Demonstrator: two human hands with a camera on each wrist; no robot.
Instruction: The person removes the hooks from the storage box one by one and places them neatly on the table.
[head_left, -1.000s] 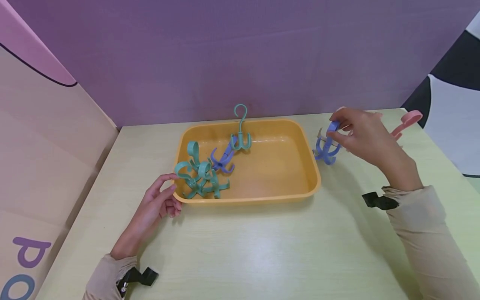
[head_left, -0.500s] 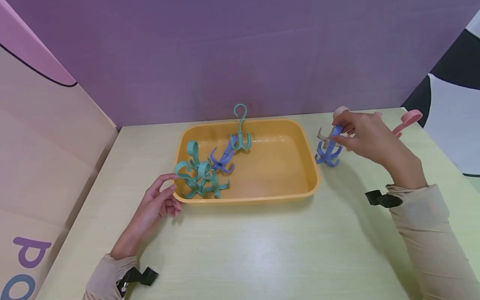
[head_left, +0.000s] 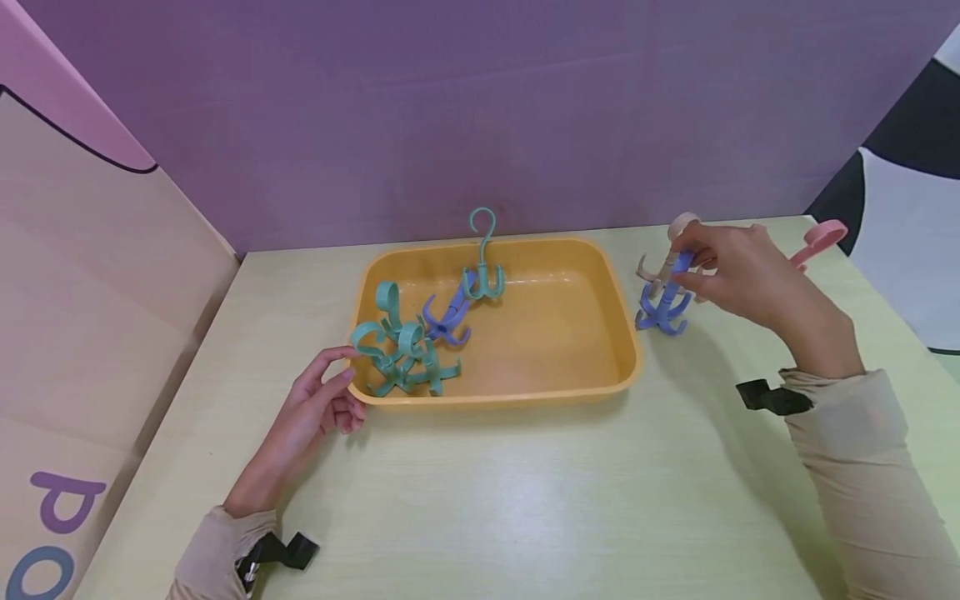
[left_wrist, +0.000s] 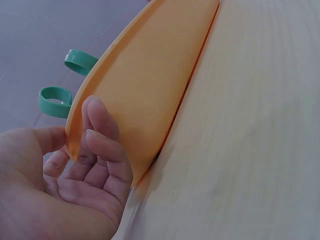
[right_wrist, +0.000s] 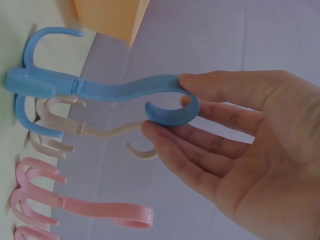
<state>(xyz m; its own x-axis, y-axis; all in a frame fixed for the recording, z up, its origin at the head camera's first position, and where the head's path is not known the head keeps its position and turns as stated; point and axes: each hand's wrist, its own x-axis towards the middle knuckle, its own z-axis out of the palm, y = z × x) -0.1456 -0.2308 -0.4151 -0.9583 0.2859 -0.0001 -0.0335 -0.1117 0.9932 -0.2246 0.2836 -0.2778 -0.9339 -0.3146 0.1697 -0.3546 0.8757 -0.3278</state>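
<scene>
The blue hook [head_left: 663,312] stands on the table [head_left: 487,492] to the right of the tray [head_left: 555,342], its prongs down and its stem tilted a little to the right. The right hand [head_left: 750,271] holds it by the curl at its top, the thumb on one side and the fingers bent on the other, so the grip is as narrow as the band it pinches. Just behind it is the beige hook [right_wrist: 56,121], partly covered by the hand in the head view. Beyond the hand is the pink hook [right_wrist: 40,196], and the right wrist view cuts off another pink piece [right_wrist: 31,233] beside it at the edge. The left hand [head_left: 311,400] holds the tray at its near left corner, fingers bent about the rim; how firmly, I cannot tell. In that corner of the tray, green hooks [head_left: 393,377] lie bunched together, their curls turned up. Next to them lies a second blue hook [head_left: 450,320], and by the back wall a lone green hook [head_left: 484,285] stands with its curl above the rim. Both arms wear beige sleeves [head_left: 855,458] with black straps [head_left: 774,400] at the wrists. Behind the table rises a purple backdrop [head_left: 525,125], with a pale panel [head_left: 90,317] to the left and a black and white one to the right.
</scene>
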